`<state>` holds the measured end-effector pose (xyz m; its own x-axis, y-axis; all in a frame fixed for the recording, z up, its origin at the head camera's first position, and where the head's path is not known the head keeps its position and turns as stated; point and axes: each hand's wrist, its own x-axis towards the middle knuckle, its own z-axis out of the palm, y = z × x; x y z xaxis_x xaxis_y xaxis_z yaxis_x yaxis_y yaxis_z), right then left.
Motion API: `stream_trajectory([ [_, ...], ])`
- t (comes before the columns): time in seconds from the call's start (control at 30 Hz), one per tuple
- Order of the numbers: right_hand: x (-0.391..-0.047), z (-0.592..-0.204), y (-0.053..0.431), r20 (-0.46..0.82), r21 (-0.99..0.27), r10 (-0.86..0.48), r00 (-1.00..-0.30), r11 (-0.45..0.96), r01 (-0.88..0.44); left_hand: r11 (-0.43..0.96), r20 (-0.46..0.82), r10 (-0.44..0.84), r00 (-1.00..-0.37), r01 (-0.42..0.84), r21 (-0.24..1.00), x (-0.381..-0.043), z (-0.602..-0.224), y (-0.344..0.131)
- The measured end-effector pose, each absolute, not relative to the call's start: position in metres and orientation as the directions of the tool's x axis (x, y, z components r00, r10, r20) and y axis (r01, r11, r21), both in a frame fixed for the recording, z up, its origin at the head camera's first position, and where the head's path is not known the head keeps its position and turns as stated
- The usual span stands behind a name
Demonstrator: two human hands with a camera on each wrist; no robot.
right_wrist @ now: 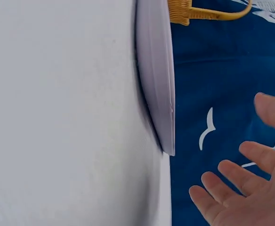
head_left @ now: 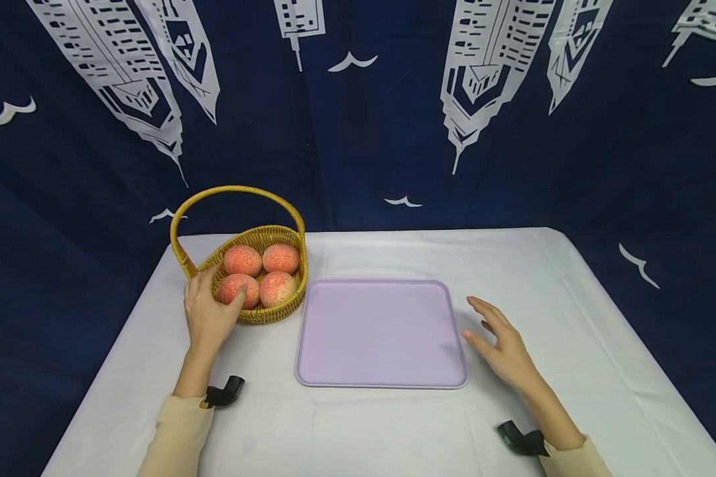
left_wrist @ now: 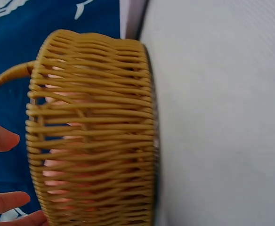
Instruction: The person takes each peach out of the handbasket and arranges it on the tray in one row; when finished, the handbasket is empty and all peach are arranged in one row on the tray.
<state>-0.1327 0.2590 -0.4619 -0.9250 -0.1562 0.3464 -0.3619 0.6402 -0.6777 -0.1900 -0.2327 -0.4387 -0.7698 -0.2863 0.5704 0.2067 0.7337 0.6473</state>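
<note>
A wicker basket (head_left: 268,317) with a tall arched handle stands at the back left, holding several round, speckled pink-orange peaches (head_left: 242,260). My left hand (head_left: 207,315) is at the basket's left rim, thumb and fingers spread around the front-left peach (head_left: 237,289). In the left wrist view the basket's woven side (left_wrist: 95,132) fills the middle, fingertips (left_wrist: 10,200) beside its rim. A flat lilac tray (head_left: 382,334) lies to the right of the basket. Beyond its right edge hovers my right hand (head_left: 507,351), fingers extended and holding nothing; the right wrist view shows its spread fingers (right_wrist: 231,174).
A white cloth (head_left: 388,430) covers the table. Behind it hangs a dark blue curtain (head_left: 382,132) printed with white buildings and birds. Each wrist carries a small black camera (head_left: 225,391). The basket's handle (head_left: 238,189) arches above the peaches.
</note>
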Motion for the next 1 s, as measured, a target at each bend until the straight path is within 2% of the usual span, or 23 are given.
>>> stream_trajectory([
  [0.3, -0.135, -0.48, 0.264, 0.228, -0.781, -0.113, -0.967, 0.572, -0.251, 0.742, 0.557, -0.288, -0.779, 0.185, 0.644, -0.195, -0.453, -0.239],
  [0.47, -0.137, -0.489, 0.267, 0.199, -0.787, -0.108, -0.974, 0.574, -0.225, 0.74, 0.506, -0.285, -0.814, 0.148, 0.656, -0.197, -0.458, -0.24],
  [1.0, -0.139, -0.498, 0.268, 0.245, -0.738, -0.163, -0.956, 0.608, -0.292, 0.767, 0.437, -0.249, -0.864, 0.1, 0.634, -0.198, -0.462, -0.24],
])
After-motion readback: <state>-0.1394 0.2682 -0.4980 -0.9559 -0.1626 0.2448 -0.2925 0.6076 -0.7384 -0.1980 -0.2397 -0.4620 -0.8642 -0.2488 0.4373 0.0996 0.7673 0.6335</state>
